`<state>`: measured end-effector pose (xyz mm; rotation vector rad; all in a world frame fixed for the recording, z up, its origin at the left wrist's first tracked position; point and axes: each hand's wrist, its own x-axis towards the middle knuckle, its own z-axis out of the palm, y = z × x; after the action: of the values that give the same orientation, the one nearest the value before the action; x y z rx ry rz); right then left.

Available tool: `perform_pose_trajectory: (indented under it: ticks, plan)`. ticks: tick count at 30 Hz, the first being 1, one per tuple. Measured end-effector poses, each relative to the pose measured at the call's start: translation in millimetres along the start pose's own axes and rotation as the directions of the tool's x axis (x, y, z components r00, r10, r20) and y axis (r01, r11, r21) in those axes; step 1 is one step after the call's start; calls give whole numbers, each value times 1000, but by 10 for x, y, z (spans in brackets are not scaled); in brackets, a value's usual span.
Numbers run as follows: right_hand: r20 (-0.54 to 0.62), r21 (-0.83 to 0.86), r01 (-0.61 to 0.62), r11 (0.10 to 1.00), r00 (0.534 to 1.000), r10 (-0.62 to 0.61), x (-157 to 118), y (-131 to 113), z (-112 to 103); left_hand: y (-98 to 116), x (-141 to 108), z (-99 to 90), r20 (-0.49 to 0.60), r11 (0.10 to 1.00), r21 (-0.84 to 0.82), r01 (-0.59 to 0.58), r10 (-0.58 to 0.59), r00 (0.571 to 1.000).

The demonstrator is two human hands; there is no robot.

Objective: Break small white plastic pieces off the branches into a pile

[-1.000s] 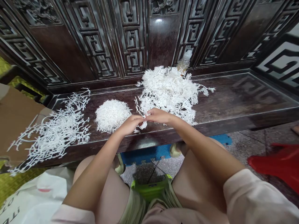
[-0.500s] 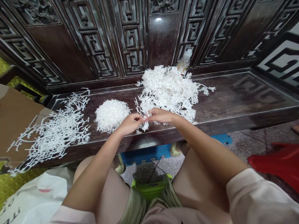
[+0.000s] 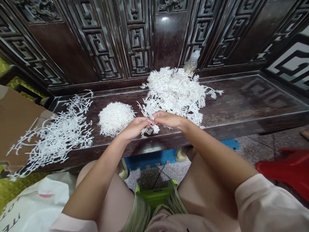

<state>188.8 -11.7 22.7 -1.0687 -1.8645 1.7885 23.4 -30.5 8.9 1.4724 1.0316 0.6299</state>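
Note:
My left hand (image 3: 138,126) and my right hand (image 3: 167,119) meet at the fingertips over the front of a dark wooden bench. Both are closed, pinching a white branched plastic sprig (image 3: 154,129) between them. Its tufted end sticks out below my fingers; the rest is partly hidden. Just behind my right hand rises a large heap of white feathery sprigs (image 3: 176,91). Left of my left hand lies a rounded pile of small white bits (image 3: 116,118). Farther left is a tangle of bare white stems (image 3: 62,138), spilling onto cardboard.
The bench (image 3: 241,106) has a carved wooden back. A clear bottle (image 3: 192,61) stands behind the heap. Cardboard (image 3: 19,119) and a white bag (image 3: 43,199) are at the left. A red stool (image 3: 282,169) stands on the floor at right, and a green one (image 3: 155,196) between my legs.
My fingertips have drawn closer together around the sprig. Its tufted end has shifted slightly to the right. The piles stay as they were.

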Motion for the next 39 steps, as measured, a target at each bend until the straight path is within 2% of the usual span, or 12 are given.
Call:
perform_pose_trajectory:
  ticks: [10, 15, 17, 19, 22, 24, 26, 28, 30, 32, 36, 39]
  plan:
    - [-145, 151, 16, 988, 989, 6, 19, -21, 38, 60, -27, 14, -56, 988, -152, -15, 6, 998]
    - [-250, 200, 53, 978, 968, -1, -15, -15, -66, 160, -95, -137, -92, 999, -29, -25, 23, 996]
    - [-224, 135, 22, 991, 974, 9, -14, 24, -107, 136, -89, -285, -189, 996, 85, 17, -1, 982]
    - [-171, 61, -45, 997, 984, 55, -6, 61, -124, 55, -68, -470, -377, 949, 282, 140, -25, 926]
    - [-129, 16, -124, 992, 984, 125, 9, 81, -96, -143, -29, -735, -618, 716, 550, 430, 3, 786]
    - [-129, 36, -150, 988, 980, 154, 17, 77, -62, -282, 2, -850, -664, 606, 574, 550, -48, 746]
    - [-138, 70, -180, 981, 972, 188, 27, 79, -37, -389, 44, -898, -667, 572, 544, 614, -149, 730]
    - [-154, 113, -196, 974, 965, 212, 43, 99, -28, -435, 91, -878, -678, 546, 531, 648, -186, 712]
    - [-172, 160, -197, 967, 959, 224, 68, 135, -35, -407, 127, -795, -680, 548, 558, 623, -128, 722]
    - [-189, 214, -199, 956, 952, 240, 97, 173, -44, -315, 131, -652, -625, 612, 613, 501, -13, 781]
    - [-197, 351, -173, 920, 947, 254, 137, 200, -36, -75, 27, -242, -347, 712, 697, 87, 229, 909]
    - [-206, 410, -139, 902, 949, 239, 139, 187, -11, 27, -79, 40, -172, 676, 733, -82, 300, 938]
